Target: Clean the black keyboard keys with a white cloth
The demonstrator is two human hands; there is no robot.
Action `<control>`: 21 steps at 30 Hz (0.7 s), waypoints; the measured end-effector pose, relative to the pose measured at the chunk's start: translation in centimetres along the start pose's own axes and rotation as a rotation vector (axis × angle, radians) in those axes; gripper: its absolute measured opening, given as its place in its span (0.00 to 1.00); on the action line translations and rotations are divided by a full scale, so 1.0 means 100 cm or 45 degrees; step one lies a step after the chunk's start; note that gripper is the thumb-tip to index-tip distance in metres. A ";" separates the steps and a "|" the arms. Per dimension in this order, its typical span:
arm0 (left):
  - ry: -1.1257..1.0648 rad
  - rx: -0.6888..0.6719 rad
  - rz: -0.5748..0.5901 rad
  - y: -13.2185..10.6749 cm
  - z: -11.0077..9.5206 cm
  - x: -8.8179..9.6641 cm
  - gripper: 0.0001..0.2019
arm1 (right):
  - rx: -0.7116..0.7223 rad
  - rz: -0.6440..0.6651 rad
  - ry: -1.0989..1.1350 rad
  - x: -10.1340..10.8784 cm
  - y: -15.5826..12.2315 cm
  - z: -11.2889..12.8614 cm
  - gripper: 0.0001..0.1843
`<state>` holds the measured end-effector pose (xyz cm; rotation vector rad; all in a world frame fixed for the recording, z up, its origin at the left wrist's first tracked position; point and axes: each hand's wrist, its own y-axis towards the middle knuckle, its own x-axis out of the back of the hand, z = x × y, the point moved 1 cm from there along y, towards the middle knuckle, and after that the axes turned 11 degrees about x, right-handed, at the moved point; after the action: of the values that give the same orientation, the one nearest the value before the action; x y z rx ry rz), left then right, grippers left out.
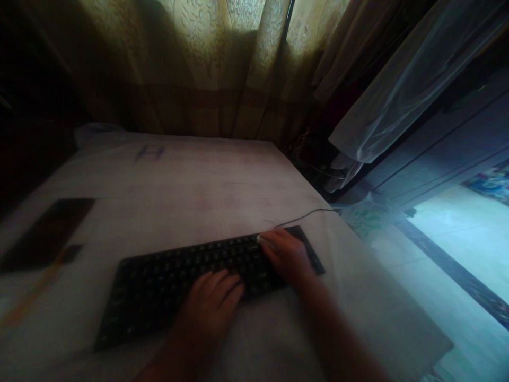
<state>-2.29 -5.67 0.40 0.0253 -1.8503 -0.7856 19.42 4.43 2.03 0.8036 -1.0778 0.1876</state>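
A black keyboard (170, 276) lies slanted on a surface covered with a pale cloth (207, 180). My left hand (210, 305) rests flat on the keyboard's lower middle, its fingers stretched out over the keys. My right hand (286, 254) lies on the keyboard's right end with the fingers curled over the keys; a small light-coloured thing (260, 240) shows at its fingertips, too dim to name. A thin cable (306, 215) runs from the keyboard's back right toward the edge.
A dark phone-like slab (50, 231) lies at the left of the cloth. Patterned curtains (214, 63) hang behind. At right, the covered surface ends at an edge; beyond it hang a sheer white cloth (397, 90) and a lit pale floor (469, 239).
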 end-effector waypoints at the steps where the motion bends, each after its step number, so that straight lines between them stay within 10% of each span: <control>1: -0.001 0.001 0.002 -0.001 0.001 -0.002 0.15 | 0.005 0.014 -0.013 0.000 0.000 0.001 0.10; 14: -0.045 0.031 -0.003 -0.003 0.001 -0.005 0.15 | 0.046 0.206 -0.117 0.013 -0.004 0.011 0.09; 21: -0.044 0.009 0.002 -0.005 0.002 -0.006 0.15 | 0.095 0.005 0.037 0.006 -0.001 0.025 0.11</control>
<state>-2.34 -5.73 -0.36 0.0147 -1.8855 -0.7830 17.97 2.60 3.01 0.8636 -1.0496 0.2433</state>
